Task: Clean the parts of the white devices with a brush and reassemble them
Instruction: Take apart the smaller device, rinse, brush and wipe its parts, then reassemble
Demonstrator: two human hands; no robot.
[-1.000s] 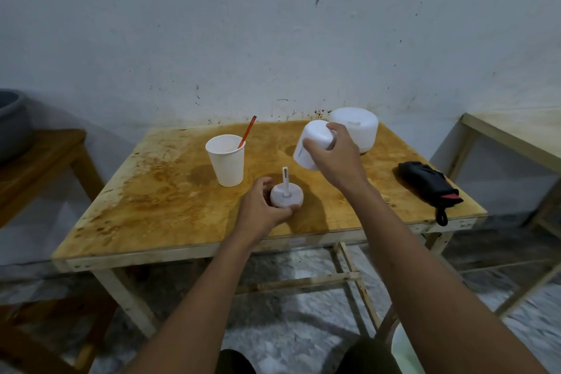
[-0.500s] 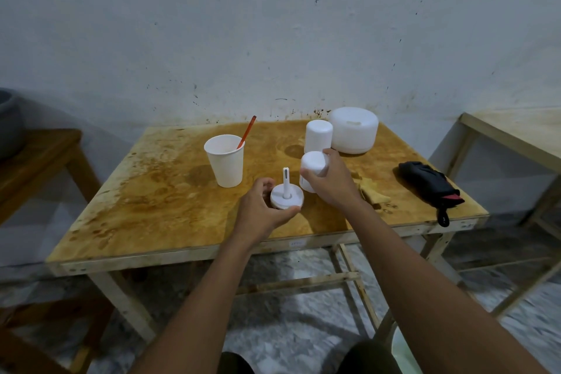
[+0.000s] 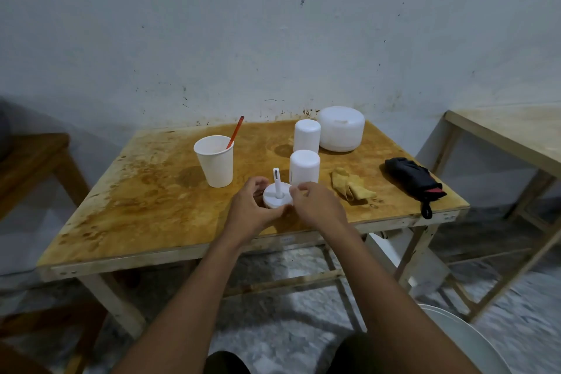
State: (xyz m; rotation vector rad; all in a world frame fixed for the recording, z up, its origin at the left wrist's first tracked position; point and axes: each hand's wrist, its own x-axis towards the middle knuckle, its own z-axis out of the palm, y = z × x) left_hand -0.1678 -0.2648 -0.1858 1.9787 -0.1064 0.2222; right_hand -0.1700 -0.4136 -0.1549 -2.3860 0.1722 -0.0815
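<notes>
White stemmed base (image 3: 277, 198) upright, cover (image 3: 304, 167) just behind.

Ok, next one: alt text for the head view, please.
Both hands, left hand and right hand, grip a round white base with an upright stem on a stained wooden table. Behind stand two white cylinders, a wider white device and a paper cup holding an orange-handled brush.

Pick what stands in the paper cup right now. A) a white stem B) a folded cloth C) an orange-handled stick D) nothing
C: an orange-handled stick leans out of the paper cup; whether it is the brush cannot be told.
</notes>
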